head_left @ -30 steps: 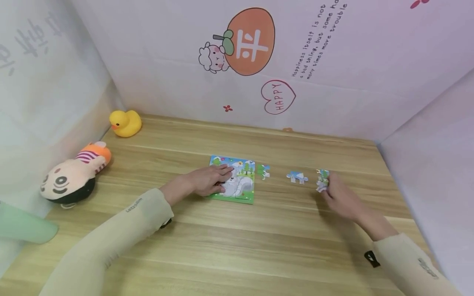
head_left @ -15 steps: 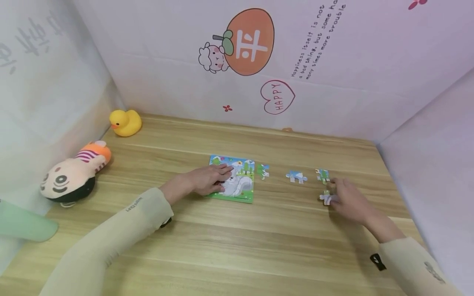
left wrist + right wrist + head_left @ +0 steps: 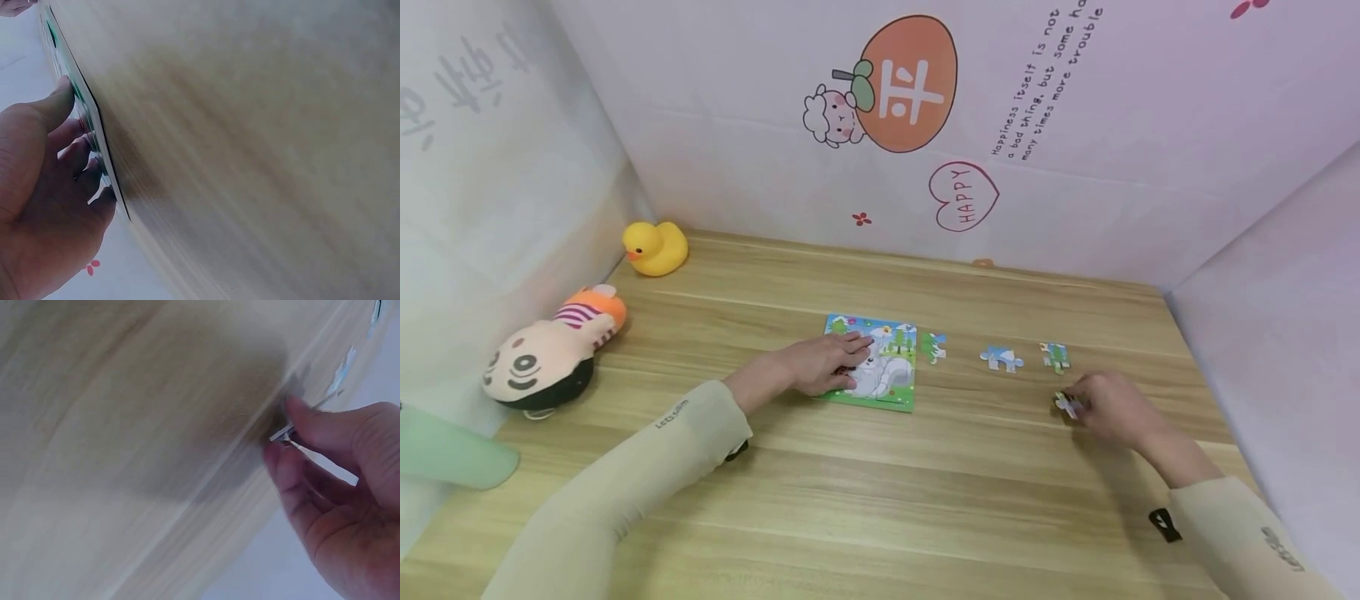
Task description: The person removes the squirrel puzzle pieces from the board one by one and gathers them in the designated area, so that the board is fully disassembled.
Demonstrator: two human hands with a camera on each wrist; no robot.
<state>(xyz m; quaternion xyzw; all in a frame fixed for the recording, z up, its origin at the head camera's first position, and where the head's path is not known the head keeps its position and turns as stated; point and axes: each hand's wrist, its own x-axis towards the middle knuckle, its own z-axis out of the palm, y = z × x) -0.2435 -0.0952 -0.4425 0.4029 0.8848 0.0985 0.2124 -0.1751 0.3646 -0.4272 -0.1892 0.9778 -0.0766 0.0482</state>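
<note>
My left hand (image 3: 826,364) rests on the left part of a small jigsaw puzzle (image 3: 891,379) that shows a grey animal on grass; in the left wrist view its fingertips touch the top of the puzzle board (image 3: 94,125). Over at the right, my right hand (image 3: 1112,408) pinches a puzzle piece (image 3: 1066,405) between thumb and fingers. The right wrist view shows that piece (image 3: 281,433) edge-on and tilted, just off the wood. Three loose pieces lie in a row: a green one (image 3: 934,347) beside the puzzle, a blue one (image 3: 1002,359) and another (image 3: 1056,356) behind my right hand.
A yellow rubber duck (image 3: 656,248) sits at the table's back left corner. In front of it lie a plush doll (image 3: 542,362) and a pale green cylinder (image 3: 456,450). Printed cloth walls (image 3: 737,125) border the wooden table (image 3: 880,500) at the back and sides.
The right hand has set one piece down at the far right of the row and moved slightly toward me. It still holds another piece, now tilted. The left hand stays put.
</note>
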